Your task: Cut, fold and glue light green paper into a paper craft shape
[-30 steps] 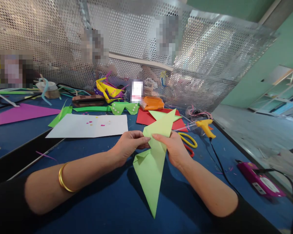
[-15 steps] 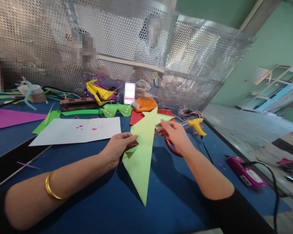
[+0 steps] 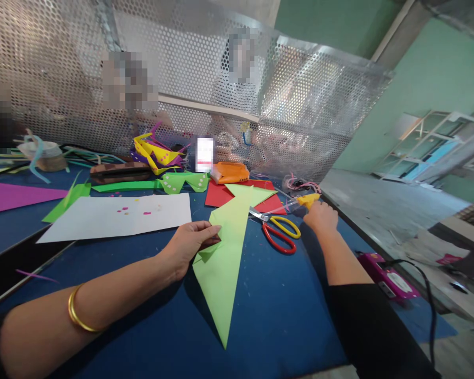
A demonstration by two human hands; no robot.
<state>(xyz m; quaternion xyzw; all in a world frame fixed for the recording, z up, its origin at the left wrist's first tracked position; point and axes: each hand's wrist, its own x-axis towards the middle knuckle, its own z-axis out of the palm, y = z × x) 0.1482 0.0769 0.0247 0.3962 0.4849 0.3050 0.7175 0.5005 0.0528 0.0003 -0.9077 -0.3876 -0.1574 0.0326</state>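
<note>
My left hand (image 3: 193, 243) pinches the left edge of a folded light-green sheet of paper (image 3: 231, 263), which tapers to a point toward me. My right hand (image 3: 322, 218) is closed around the handle of a yellow hot glue gun (image 3: 308, 200) at the right of the table. Between the two lie scissors (image 3: 278, 234) with one red and one yellow handle loop; their blade tips pass behind the green paper. Red paper (image 3: 217, 195) with another light-green piece (image 3: 260, 195) on it lies just beyond.
White paper (image 3: 118, 218) with small coloured bits is at the left, near green paper glasses (image 3: 184, 182). An orange packet (image 3: 233, 172) and a lit phone (image 3: 205, 153) stand behind. A magenta power strip (image 3: 389, 279) with a cable is at right. A perforated metal screen (image 3: 181, 68) borders the back.
My right hand has moved right, from beside the green paper and over the scissors to the glue gun, and has closed on it. The scissors show fully. My left hand still pinches the paper.
</note>
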